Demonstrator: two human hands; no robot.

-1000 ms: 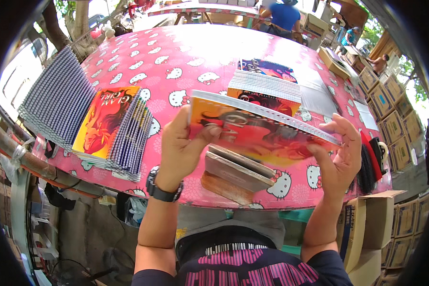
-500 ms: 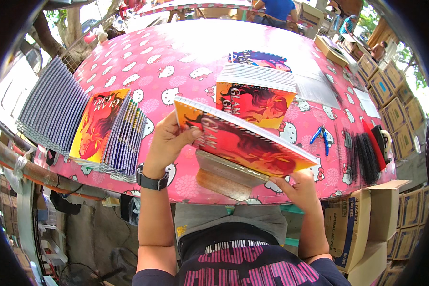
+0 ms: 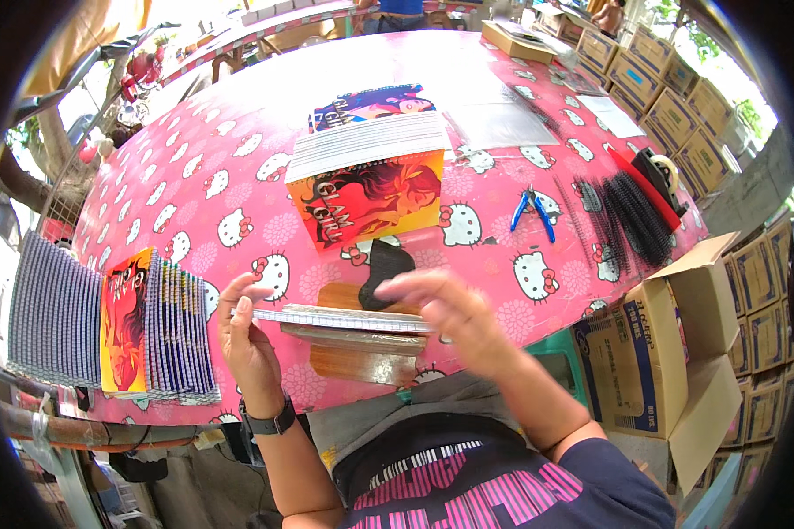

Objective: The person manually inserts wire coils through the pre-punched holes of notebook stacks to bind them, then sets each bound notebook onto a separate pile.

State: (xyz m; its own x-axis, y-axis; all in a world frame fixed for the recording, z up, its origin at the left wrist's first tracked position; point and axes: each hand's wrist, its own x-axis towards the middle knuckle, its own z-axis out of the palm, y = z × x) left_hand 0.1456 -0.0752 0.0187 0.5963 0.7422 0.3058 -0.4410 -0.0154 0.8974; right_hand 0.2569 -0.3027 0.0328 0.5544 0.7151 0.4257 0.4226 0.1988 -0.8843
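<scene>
A thin notebook (image 3: 348,321) lies with its row of punched holes facing up, between the metal plates of a wooden block (image 3: 362,363) at the table's near edge. My left hand (image 3: 254,344) pinches its left end between thumb and fingers. Over its right end is my right hand (image 3: 459,317), smeared by motion; whether it grips anything is unclear. A dark curved piece (image 3: 388,271) rests just behind the block. Beyond it stands a stack of notebooks (image 3: 366,198) with orange and red covers. At the left, bound notebooks (image 3: 163,331) stand side by side.
Blue-handled pliers (image 3: 533,214) lie right of the stack. Black spiral coils (image 3: 631,216) sit at the right beside a red object and a tape dispenser (image 3: 662,176). An open carton (image 3: 644,353) stands off the near right edge. More cartons (image 3: 653,79) are piled behind. A person (image 3: 400,11) is far off.
The notebook has gone from being held tilted in both hands down into the wooden block. My right hand has left its edge and moved above it. The view has shifted right.
</scene>
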